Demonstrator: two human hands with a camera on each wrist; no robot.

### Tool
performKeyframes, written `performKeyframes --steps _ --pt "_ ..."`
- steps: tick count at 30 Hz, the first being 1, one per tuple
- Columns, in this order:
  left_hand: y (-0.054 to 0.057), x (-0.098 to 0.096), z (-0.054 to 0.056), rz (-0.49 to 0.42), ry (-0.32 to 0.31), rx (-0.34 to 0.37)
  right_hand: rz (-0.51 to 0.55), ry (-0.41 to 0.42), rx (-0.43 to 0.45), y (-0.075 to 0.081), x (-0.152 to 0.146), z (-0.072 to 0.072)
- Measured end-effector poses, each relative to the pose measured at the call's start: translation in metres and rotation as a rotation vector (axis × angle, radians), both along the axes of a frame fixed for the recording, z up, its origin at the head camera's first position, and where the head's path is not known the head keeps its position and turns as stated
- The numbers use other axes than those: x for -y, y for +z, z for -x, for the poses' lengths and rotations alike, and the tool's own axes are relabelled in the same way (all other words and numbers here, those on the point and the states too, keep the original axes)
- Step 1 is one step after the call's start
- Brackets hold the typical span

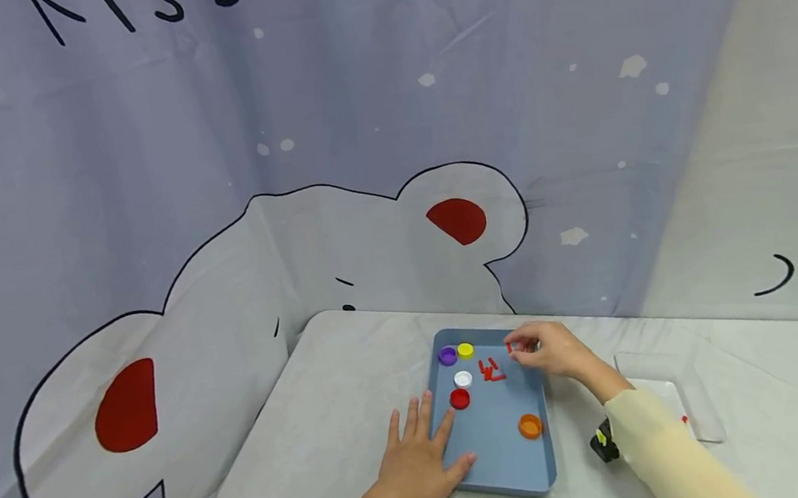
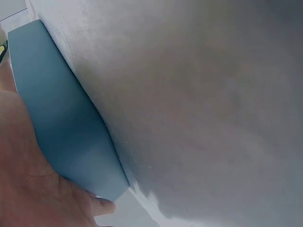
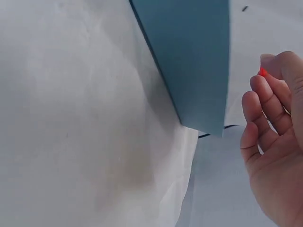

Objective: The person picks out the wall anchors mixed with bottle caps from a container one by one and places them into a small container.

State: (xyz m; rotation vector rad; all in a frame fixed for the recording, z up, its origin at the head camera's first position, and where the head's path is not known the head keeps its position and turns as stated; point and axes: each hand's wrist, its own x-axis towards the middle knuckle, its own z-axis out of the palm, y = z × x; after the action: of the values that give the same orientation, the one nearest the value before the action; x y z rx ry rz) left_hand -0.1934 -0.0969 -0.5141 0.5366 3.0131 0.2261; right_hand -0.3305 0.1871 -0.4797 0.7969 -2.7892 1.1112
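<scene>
On a blue-grey tray (image 1: 498, 459) lie several small red sticks (image 1: 497, 377) in a loose group. Around them sit round lids or shallow cups: purple (image 1: 447, 356), yellow (image 1: 465, 350), white (image 1: 463, 379), red (image 1: 460, 398) and orange (image 1: 531, 426). At the tray's far right corner, my right hand (image 1: 552, 349) pinches one red stick (image 3: 262, 72) between thumb and index finger, above the tray. My left hand (image 1: 416, 465) spreads its fingers at the tray's left side, the thumb reaching over the rim. In the left wrist view, that palm (image 2: 28, 175) lies against the tray's side wall.
Right of the tray, a clear plastic box (image 1: 703, 402) stands partly behind the right sleeve, with a small red bit near it. A black object with yellow-green marks (image 1: 603, 442) lies beside that sleeve. A printed cloth (image 1: 352, 120) hangs behind the white-covered table (image 1: 340, 374).
</scene>
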Motion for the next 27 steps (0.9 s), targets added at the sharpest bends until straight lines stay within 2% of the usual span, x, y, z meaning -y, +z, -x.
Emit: performKeyframes --steps 14,27 --pt "-0.001 -0.001 -0.003 -0.01 0.01 0.001 0.171 -0.034 0.004 0.004 -0.029 -0.034" --pt "0.003 -0.001 -0.003 -0.011 0.011 0.013 0.228 -0.102 0.028 0.012 -0.049 -0.064"
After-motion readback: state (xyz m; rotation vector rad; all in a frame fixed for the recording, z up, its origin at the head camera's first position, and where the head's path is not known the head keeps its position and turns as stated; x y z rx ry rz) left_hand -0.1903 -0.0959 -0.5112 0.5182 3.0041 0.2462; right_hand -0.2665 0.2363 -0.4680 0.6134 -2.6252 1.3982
